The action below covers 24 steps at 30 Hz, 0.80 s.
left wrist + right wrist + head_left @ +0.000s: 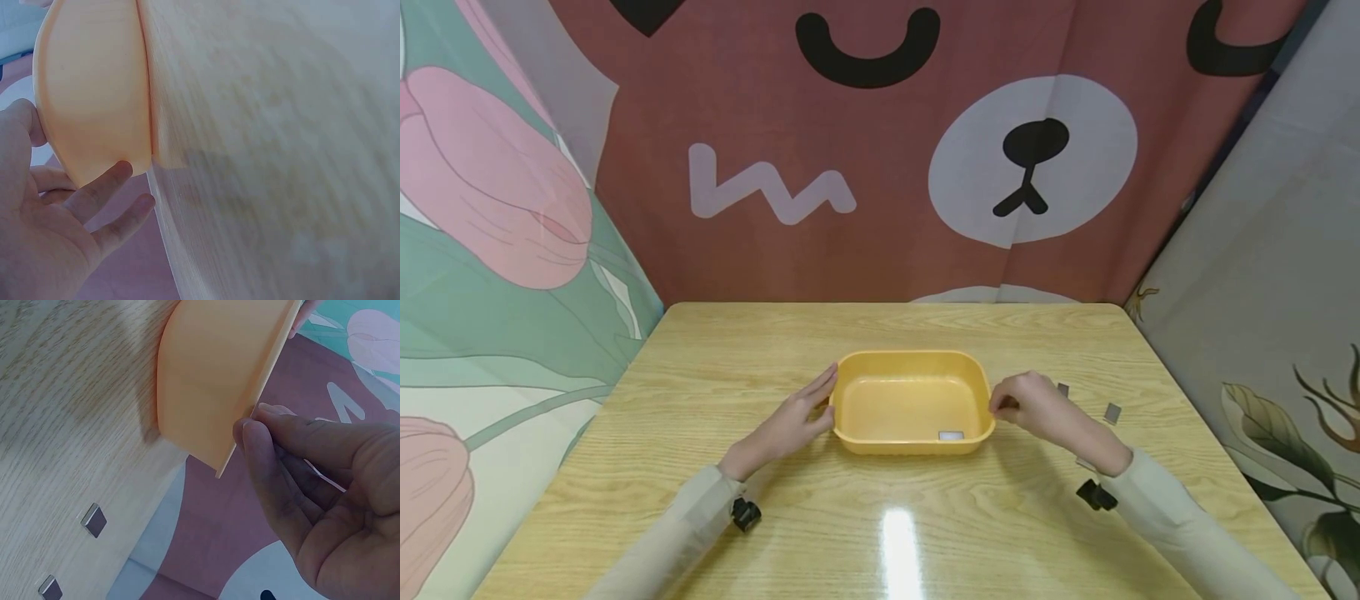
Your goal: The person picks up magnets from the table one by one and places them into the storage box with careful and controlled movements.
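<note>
A yellow plastic basin (910, 400) with rounded corners stands on the wooden table. At its left end my left hand (797, 421) touches the wall and rim with spread, fairly straight fingers; in the left wrist view these fingers (94, 197) lie against the basin's outside. My right hand (1030, 404) is at the right rim, thumb and forefinger pinched together. A thin edge of a small flat piece (255, 411) shows between those fingertips in the right wrist view; the rest is hidden. One small pale rectangular piece (951, 436) lies inside the basin, near its front right corner.
Right of the basin lie more small grey flat pieces: one (1112, 413) in the open, one (1063, 389) behind the right hand, another (1085, 463) partly under the wrist. Printed cloths (880, 167) hang behind and beside the table (820, 533).
</note>
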### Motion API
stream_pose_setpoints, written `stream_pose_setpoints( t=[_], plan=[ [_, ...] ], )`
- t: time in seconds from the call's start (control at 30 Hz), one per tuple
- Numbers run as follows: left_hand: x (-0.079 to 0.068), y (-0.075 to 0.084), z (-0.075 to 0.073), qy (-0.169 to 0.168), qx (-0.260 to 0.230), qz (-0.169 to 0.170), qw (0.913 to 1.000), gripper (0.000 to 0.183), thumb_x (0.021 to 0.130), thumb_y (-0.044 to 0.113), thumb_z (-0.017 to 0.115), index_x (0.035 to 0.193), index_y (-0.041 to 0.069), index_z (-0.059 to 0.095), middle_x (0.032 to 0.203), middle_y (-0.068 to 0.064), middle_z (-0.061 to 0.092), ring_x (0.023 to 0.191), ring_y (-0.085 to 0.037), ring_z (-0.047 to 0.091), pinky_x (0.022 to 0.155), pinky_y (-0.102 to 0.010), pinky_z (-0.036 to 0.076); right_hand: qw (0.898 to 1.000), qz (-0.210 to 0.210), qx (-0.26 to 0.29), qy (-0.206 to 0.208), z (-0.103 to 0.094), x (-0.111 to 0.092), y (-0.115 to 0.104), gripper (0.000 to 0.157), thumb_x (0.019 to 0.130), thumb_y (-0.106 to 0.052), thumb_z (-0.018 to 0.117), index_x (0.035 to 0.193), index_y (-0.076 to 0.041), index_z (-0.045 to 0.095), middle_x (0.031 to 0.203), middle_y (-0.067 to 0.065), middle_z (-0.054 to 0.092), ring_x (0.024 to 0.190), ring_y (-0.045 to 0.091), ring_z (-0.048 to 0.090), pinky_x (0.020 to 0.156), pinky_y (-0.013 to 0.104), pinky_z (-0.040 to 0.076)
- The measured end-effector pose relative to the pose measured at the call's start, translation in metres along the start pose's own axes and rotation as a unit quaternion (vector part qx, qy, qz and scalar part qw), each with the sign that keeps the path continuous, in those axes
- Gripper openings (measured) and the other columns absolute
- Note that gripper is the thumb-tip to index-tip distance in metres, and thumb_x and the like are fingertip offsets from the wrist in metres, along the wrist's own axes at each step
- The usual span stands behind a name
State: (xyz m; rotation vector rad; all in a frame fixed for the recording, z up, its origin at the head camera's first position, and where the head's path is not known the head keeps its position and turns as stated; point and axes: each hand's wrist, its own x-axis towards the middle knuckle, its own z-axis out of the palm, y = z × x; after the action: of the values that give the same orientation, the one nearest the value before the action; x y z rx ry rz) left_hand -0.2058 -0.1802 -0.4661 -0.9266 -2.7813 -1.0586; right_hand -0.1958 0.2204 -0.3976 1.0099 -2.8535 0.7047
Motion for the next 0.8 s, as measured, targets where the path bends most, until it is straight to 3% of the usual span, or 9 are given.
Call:
stream_pose_setpoints(
  t=[0.13,0.5,0.7,0.8],
  plan=[
    [0.0,0.001,0.0,0.002,-0.002,-0.004,1.0,0.058,0.1,0.011,0.054,0.151,-0.005,0.031,0.162,-0.005,0.017,0.143,-0.024,0.028,0.103,-0.034,0.046,1.0,-0.001,0.001,0.0,0.0,-0.001,0.001,0.013,0.08,0.008,0.077,0.083,-0.005,0.076,0.08,0.0,0.071,0.071,0.011,0.065,0.062,0.023,0.056],
    [-0.001,0.002,0.0,0.005,-0.007,0.001,1.0,0.058,0.101,0.012,0.055,0.151,-0.005,0.031,0.162,-0.005,0.017,0.142,-0.025,0.03,0.105,-0.034,0.044,1.0,0.015,0.0,-0.008,-0.001,-0.004,0.006,0.011,0.08,0.004,0.077,0.084,-0.007,0.076,0.081,-0.001,0.071,0.071,0.01,0.064,0.061,0.024,0.056],
    [0.0,0.001,-0.001,0.001,-0.005,-0.002,1.0,0.058,0.101,0.013,0.055,0.151,-0.004,0.031,0.162,-0.004,0.016,0.143,-0.024,0.028,0.107,-0.033,0.041,1.0,0.009,0.002,-0.005,0.001,-0.007,0.009,0.014,0.079,0.006,0.078,0.083,-0.007,0.076,0.08,-0.001,0.07,0.071,0.011,0.065,0.06,0.023,0.056],
    [0.0,0.001,-0.001,-0.001,-0.007,-0.003,1.0,0.058,0.101,0.012,0.054,0.151,-0.004,0.03,0.162,-0.004,0.016,0.143,-0.023,0.028,0.105,-0.033,0.045,1.0,0.001,-0.002,-0.002,0.002,-0.01,0.01,0.014,0.079,0.007,0.078,0.083,-0.006,0.075,0.079,-0.002,0.069,0.071,0.011,0.064,0.061,0.024,0.056]
  ],
)
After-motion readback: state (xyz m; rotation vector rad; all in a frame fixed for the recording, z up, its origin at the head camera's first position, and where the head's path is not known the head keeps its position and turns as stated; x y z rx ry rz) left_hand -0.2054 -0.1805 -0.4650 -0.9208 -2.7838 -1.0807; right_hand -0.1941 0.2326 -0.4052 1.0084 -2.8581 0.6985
